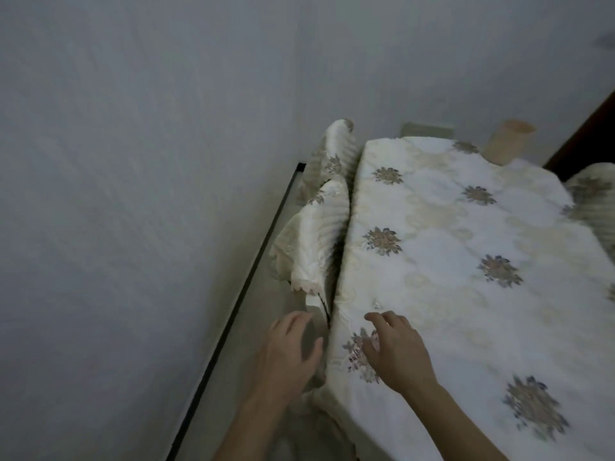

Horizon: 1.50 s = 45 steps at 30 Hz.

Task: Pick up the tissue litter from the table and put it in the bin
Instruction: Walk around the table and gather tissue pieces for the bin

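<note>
**Hovering Over the Near Corner, Both Hands Bare**

Spreading loosely, the fingers (375, 319) of the right hand (396, 351) are released and slightly bent, grasping nothing. They hang over the near left corner of the counter (449, 234), above one of the flower motifs on its white cloth (432, 294). Whether the tips touch the fabric cannot be told. Just beyond the index finger lies the tissue scrap (376, 304), a small pale crumpled bit on the cloth near the counter's left edge. It is blurred and lies apart from the hand.

The left hand (289, 351) is off the counter, beside that same edge and over the floor (239, 361). Its fingers (294, 319) are likewise relaxed and unclenched, thumb toward the cloth, carrying nothing. Both forearms enter from the bottom of the view.

Along the counter's left side stand two seats in cream covers. The nearer chair (316, 247) is pressed close to the hanging cloth, and the farther chair (332, 154) stands just behind it. A third covered chair (595, 194) shows at the right side. Past the far end stands a beige cylinder (509, 141), its base hidden by the counter's edge; whether it is the bin cannot be told. A grey wall (133, 161) fills the left, with a black strip (264, 244) along its foot.
</note>
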Tool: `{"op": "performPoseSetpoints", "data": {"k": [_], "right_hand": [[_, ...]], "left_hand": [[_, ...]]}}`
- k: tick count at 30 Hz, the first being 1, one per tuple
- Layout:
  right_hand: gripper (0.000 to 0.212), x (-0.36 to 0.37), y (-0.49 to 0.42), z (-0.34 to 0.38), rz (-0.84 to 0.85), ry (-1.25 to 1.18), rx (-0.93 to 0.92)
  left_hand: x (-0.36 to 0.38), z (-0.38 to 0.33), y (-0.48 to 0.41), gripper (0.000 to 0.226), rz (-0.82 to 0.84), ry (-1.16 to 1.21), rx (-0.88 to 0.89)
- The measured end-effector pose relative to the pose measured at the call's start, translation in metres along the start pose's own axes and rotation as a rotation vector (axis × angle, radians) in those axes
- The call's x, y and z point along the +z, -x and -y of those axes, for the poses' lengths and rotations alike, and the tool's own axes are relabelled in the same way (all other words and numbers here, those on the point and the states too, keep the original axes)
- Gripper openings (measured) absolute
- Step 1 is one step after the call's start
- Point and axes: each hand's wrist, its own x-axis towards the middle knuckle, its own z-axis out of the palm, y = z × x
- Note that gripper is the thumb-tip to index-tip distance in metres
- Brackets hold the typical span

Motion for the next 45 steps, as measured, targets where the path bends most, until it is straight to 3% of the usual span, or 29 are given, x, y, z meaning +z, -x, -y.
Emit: {"op": "performPoseSetpoints", "data": {"k": [9, 14, 22, 32, 39, 45], "right_hand": [[0.039, -0.003, 0.035, -0.049, -0.112, -0.038, 0.363], [0.044, 0.010, 0.061, -0.084, -0.093, -0.108, 0.551], [0.052, 0.042, 0.053, -0.107, 0.006, -0.280, 0.649], [0.065, 0.081, 0.036, -0.105, 0.154, -0.393, 0.733], [0.043, 0.095, 0.023, -0.103, 0.046, -0.380, 0.795], [0.025, 0.105, 0.026, -0.110, -0.010, -0.338, 0.741]], "left_hand": [[0.035, -0.017, -0.069, 0.051, 0.178, 0.025, 0.241], [0.069, -0.026, -0.098, 0.050, 0.254, -0.055, 0.312], [0.121, -0.027, -0.145, 0.042, 0.476, -0.165, 0.315], [0.178, -0.022, -0.180, 0.059, 0.549, -0.163, 0.182], [0.204, -0.024, -0.192, 0.050, 0.575, -0.165, 0.330], [0.218, -0.020, -0.192, 0.021, 0.504, -0.150, 0.474]]}}
